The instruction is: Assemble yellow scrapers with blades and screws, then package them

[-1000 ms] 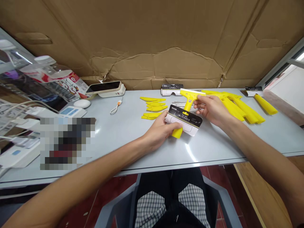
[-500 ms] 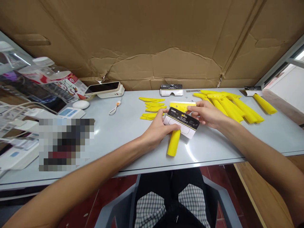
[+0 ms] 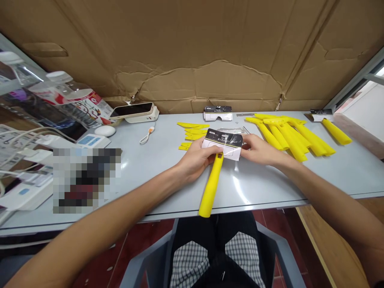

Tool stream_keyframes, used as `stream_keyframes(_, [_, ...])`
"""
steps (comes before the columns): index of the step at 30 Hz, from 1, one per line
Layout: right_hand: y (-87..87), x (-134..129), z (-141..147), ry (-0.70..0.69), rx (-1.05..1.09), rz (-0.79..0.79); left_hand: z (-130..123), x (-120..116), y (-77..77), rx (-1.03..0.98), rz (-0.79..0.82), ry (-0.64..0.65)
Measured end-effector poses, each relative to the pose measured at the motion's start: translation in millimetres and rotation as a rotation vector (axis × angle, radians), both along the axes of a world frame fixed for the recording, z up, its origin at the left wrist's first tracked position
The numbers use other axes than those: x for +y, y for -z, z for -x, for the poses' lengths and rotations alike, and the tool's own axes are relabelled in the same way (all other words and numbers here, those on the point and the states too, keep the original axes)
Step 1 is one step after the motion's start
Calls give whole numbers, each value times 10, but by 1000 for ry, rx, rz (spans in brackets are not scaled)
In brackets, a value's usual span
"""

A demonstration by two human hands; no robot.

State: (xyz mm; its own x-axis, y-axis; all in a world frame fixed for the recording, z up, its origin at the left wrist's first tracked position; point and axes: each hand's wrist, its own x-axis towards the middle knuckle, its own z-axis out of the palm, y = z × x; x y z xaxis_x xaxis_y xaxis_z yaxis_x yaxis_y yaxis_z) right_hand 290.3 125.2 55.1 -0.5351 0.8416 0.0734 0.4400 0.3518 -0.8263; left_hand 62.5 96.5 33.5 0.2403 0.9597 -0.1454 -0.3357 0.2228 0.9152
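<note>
A scraper with a yellow handle (image 3: 209,190) is between my hands, its head hidden by a black-and-white packaging card (image 3: 231,151). My left hand (image 3: 195,162) is closed on the scraper and the card's left end, thumb pressed on the front. At the card's right edge, my right hand (image 3: 259,149) has its fingers closed, partly hidden behind it. Left of centre lie several flat yellow pieces (image 3: 193,126). Several yellow handles (image 3: 289,138) are heaped to the right. Behind the card, a thin metal strip (image 3: 231,131) shows on the table.
Another packaging card (image 3: 217,113) stands at the back. A carded scraper (image 3: 337,131) lies far right. On the left are a phone (image 3: 132,110) on a white block, a short cable (image 3: 147,136), a white mouse (image 3: 105,131), bottles (image 3: 87,106) and power strips (image 3: 28,190). Cardboard (image 3: 192,52) walls the back.
The scraper's yellow handle has slid down toward me, out from under the card, and its yellow head no longer shows above. The card has turned flatter and moved slightly left.
</note>
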Motion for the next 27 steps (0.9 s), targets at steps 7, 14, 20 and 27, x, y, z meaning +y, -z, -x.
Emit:
stream_keyframes(7, [4, -65, 55, 237, 182, 122, -2, 30, -90, -66, -6, -139])
stream_keyframes(14, [15, -278, 223, 134, 252, 382, 21, 51, -139, -125, -25, -184])
stream_keyframes(20, [106, -330, 244, 88, 242, 415, 92, 158, -139, -80, 35, -254])
stream_keyframes(27, [102, -372, 217, 97, 47, 80, 319, 355, -73, 484, -402, -230])
